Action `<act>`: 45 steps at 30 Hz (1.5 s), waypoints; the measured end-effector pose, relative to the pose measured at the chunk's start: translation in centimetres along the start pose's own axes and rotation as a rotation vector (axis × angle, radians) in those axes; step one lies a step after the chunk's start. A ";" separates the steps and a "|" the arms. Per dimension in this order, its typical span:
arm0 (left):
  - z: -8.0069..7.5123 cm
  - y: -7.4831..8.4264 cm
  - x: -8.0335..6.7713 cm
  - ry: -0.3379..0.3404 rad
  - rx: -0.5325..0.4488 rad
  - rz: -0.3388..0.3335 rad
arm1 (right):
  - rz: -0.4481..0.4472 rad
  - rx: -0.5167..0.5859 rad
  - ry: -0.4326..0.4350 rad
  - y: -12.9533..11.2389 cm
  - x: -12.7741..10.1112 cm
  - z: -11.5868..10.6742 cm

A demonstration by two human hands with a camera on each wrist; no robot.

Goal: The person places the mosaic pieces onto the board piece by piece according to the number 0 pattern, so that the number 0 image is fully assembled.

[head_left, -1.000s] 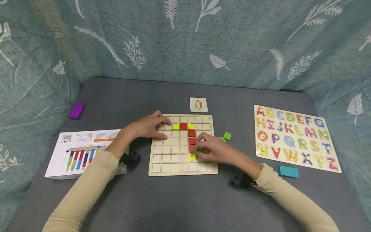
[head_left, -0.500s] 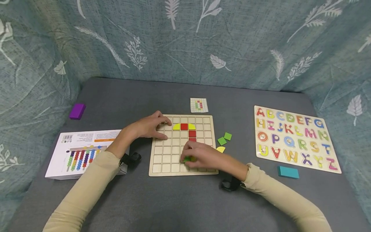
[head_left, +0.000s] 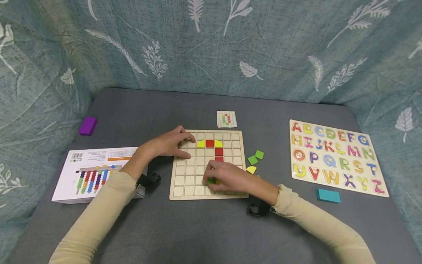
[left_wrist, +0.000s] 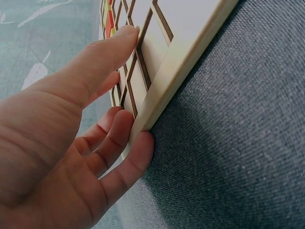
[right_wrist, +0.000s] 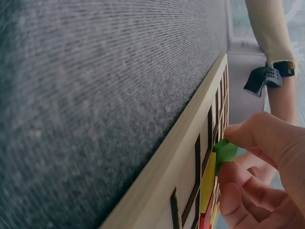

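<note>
Green tile (head_left: 211, 180) pinched in right hand (head_left: 227, 177) over grid board (head_left: 184, 181).

- The head view looks forward and down from above the grey felt table (head_left: 211, 227), taking in everything out to the leaf-print curtain at 12 o'clock.
- The left wrist view sits close, low along the square wooden grid board's (left_wrist: 190, 43) edge.
- The right wrist view skims the same board (right_wrist: 190, 143), very near.
- All three views share it (head_left: 184, 179).

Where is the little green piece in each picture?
Head: the green piece peeks from under the right hand, low on the wooden grid board.
Left wrist: not in it.
Right wrist: pinched in the fingertips, lower right.
Shared landmark: the wooden grid board.
</note>
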State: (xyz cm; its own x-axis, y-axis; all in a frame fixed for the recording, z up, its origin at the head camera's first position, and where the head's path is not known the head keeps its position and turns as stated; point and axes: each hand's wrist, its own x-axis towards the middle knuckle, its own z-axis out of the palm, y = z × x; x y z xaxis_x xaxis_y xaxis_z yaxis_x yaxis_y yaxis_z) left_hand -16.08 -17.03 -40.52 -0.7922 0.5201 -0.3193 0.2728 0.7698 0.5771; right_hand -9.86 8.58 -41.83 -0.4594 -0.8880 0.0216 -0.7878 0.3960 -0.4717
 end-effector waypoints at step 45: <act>0.0 0.0 -0.1 0.015 -0.002 0.013 | 0.065 -0.194 0.266 1.9 -5.7 -0.7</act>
State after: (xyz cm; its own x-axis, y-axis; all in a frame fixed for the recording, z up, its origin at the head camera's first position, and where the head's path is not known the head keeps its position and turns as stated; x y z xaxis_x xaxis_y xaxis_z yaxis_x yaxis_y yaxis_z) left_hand -15.98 -17.07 -40.50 -0.7966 0.5244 -0.3007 0.2820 0.7624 0.5824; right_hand -9.06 14.52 -42.26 -0.5818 -0.7776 0.2384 -0.8053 0.5095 -0.3032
